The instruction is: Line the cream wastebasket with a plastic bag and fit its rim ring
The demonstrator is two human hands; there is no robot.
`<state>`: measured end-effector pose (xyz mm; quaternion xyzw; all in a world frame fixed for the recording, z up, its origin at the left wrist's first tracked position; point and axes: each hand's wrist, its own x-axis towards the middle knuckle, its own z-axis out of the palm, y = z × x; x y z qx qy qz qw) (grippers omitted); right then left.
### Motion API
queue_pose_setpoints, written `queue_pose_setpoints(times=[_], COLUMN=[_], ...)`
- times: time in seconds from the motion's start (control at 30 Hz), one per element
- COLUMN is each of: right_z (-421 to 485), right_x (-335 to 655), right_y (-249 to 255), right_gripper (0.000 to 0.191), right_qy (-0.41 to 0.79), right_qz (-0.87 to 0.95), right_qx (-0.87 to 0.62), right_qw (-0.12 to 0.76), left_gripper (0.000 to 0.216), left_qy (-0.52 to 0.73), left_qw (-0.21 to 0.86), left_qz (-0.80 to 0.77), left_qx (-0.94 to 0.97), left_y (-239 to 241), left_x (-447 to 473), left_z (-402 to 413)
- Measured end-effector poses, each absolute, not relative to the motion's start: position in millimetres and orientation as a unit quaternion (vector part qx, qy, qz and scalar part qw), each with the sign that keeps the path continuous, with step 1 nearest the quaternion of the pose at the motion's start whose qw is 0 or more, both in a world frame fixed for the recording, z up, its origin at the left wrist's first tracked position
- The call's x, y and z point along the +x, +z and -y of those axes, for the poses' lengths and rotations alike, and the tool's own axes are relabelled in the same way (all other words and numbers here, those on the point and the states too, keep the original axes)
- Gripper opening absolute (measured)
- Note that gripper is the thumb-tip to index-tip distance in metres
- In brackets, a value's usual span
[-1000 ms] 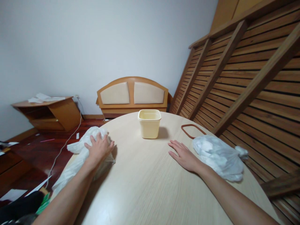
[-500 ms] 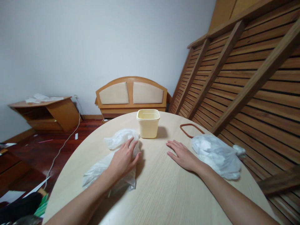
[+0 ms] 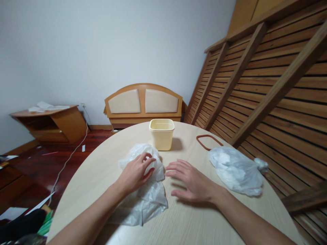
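A crumpled clear plastic bag (image 3: 146, 195) lies on the round pale wooden table (image 3: 184, 221) in front of me. My left hand (image 3: 136, 172) rests on top of the bag with its fingers curling into the plastic. Just to the right of the bag, my right hand (image 3: 190, 180) hovers low over the table, fingers spread and reaching toward it, holding nothing. A cream square plastic tub (image 3: 161, 133) stands upright just beyond the bag.
A tied plastic bag stuffed with white material (image 3: 236, 172) lies at the table's right. A brown rubber ring (image 3: 208, 142) lies behind it. A slatted wooden frame (image 3: 268, 85) leans at right. A headboard (image 3: 143, 103) and low shelf (image 3: 49, 122) stand by the far wall.
My left hand has dragged the empty bag from the table's left edge to the middle, near the tub. My right hand has lifted and moved left toward the bag.
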<state>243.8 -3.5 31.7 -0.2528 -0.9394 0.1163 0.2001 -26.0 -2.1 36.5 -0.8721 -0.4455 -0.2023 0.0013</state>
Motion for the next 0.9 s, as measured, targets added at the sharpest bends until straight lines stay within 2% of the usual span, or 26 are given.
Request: queue_pose_setpoints(times=[0.2,0.4,0.67,0.9], right_z=[12,-1,-16,-24], right_x=[223,237,265,273], right_y=[22,22,25,27], right_gripper=[0.053,0.014,0.012,0.018], right_qy=[0.132,0.111,0.091,0.075], right_qz=[0.957,0.949,0.908,0.850], right_qx=[-0.176,-0.212,-0.315,-0.407], right_qw=[0.190,0.206,0.262,0.325], left_gripper=[0.037,0.036,0.041,0.009], left_qy=[-0.217,-0.187,-0.117,-0.138], left_qw=[-0.107,-0.076,-0.059,0.013], left_qz=[0.372,0.290,0.314,0.363], left_qx=[-0.896,-0.935,-0.940,-0.922], left_y=[44,53,46,43], left_x=[-22,-15,-2,-2], left_z=[10,18,22,20])
